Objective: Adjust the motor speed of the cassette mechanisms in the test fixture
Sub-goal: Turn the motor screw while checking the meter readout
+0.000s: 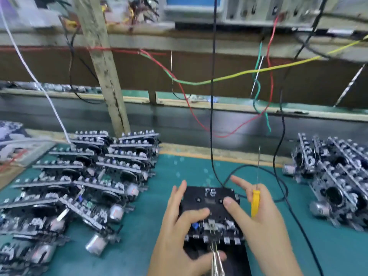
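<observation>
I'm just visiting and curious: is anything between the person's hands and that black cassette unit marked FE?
Nothing visible. Both the left hand and the right hand already rest on the black cassette unit; the right hand also holds a yellow-handled screwdriver.

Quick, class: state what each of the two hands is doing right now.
Left hand: open, fingers resting on the black cassette mechanism.
Right hand: holding the yellow-handled screwdriver, thumb on the mechanism.
</observation>
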`<state>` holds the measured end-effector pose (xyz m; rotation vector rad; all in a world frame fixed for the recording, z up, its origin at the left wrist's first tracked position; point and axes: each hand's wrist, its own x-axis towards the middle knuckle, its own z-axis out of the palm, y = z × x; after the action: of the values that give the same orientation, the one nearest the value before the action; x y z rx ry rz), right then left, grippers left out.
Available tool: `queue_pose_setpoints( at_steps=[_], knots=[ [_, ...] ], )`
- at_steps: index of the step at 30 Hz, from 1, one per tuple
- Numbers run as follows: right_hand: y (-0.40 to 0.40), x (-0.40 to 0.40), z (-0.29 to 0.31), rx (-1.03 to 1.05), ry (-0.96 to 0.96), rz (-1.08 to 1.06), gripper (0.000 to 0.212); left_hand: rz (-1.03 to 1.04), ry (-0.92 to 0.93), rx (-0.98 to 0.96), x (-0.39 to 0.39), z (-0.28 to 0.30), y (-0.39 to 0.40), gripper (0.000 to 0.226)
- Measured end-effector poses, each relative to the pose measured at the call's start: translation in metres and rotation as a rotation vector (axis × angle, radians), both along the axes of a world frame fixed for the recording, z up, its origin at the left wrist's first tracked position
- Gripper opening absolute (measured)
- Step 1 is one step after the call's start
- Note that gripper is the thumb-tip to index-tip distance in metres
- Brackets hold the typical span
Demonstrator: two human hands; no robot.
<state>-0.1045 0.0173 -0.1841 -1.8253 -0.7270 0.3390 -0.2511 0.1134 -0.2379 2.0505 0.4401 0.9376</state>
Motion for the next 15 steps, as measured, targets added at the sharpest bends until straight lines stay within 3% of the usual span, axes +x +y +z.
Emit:
queue_pose_setpoints(
  at_steps=[2,5,8,10,13,15],
  knots=[
    [0.0,0.0,0.009,-0.06,-0.072,-0.039,0.05,0.091,-0.051,-0.16,0.012,0.001,0.007,0.034],
    [0.009,0.009,0.024,0.128,0.018,-0.054,0.009,0.053,-0.009,-0.309,0.017,-0.004,0.017,0.054],
    [-0.001,0.013,0.025,0.004,0.039,0.207,0.05,0.021,-0.108,-0.434,0.027,0.007,0.02,0.041],
    [-0.01,0.013,0.019,-0.061,0.044,0.175,0.052,0.046,-0.034,-0.335,0.026,0.013,0.018,0.045],
    [-0.016,0.002,0.021,-0.13,-0.101,0.12,0.019,0.0,-0.006,-0.115,0.02,0.009,0.011,0.056],
    [-0.021,0.0,0.022,-0.153,-0.135,0.13,0.016,0.029,0.009,0.01,0.017,0.003,0.004,0.063]
  ],
)
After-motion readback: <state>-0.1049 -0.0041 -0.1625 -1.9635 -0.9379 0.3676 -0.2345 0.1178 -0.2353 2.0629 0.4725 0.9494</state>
